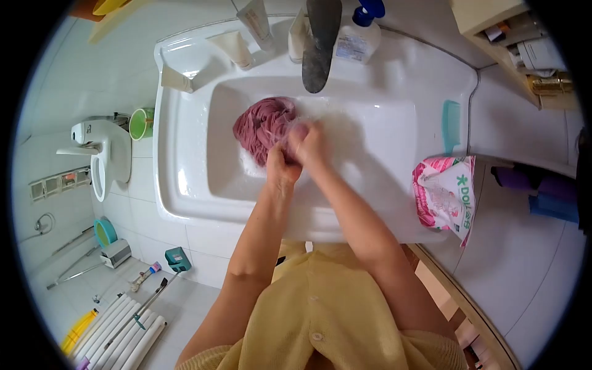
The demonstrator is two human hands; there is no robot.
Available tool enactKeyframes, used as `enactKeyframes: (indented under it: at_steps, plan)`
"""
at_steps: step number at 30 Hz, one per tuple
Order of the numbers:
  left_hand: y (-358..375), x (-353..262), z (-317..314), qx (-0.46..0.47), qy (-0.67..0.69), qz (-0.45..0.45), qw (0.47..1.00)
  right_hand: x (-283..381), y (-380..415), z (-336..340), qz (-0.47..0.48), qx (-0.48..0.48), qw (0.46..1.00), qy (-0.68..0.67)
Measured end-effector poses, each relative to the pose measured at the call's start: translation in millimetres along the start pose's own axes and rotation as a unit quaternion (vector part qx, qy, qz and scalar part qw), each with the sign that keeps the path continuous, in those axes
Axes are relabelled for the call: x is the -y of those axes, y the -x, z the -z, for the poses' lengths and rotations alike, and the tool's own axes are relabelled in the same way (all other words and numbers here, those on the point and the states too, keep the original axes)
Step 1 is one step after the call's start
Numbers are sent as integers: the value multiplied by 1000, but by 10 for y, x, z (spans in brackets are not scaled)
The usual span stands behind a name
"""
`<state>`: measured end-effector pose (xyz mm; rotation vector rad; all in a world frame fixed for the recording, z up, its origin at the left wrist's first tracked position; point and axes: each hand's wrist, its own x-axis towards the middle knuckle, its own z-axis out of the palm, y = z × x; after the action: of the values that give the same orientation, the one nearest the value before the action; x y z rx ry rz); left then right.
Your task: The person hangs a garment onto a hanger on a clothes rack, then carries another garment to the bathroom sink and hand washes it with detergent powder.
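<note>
A wet, dusty-pink cloth garment (262, 126) lies bunched in the white sink basin (376, 166), with suds around it. My left hand (283, 166) is closed on the garment's near right edge. Just beside it, my right hand (312, 147) grips a sudsy fold of the same cloth, its fingers slightly blurred by motion. The two hands are close together, nearly touching. Above them the dark faucet (322, 49) reaches over the basin.
Several tubes, including a white one (232, 50), and a blue-capped pump bottle (359, 38) stand along the sink's back ledge. On the right are a teal comb (451, 126) and a pink-and-white detergent bag (445, 194). A toilet (108, 163) is at left.
</note>
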<state>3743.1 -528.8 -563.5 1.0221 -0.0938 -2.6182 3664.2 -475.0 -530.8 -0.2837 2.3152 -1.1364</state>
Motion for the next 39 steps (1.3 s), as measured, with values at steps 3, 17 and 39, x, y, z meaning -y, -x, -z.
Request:
enactKeyframes:
  at_steps: [3, 17, 39]
  plan:
    - [191, -266, -388, 21, -4, -25, 999, 10, 105, 4, 226, -83, 969, 49]
    - [-284, -100, -378, -144, -279, -59, 948, -798, -167, 573, 236, -183, 858, 418]
    - [104, -279, -589, 103, -9, 195, 975, 429, 1030, 458, 268, 6, 960, -77]
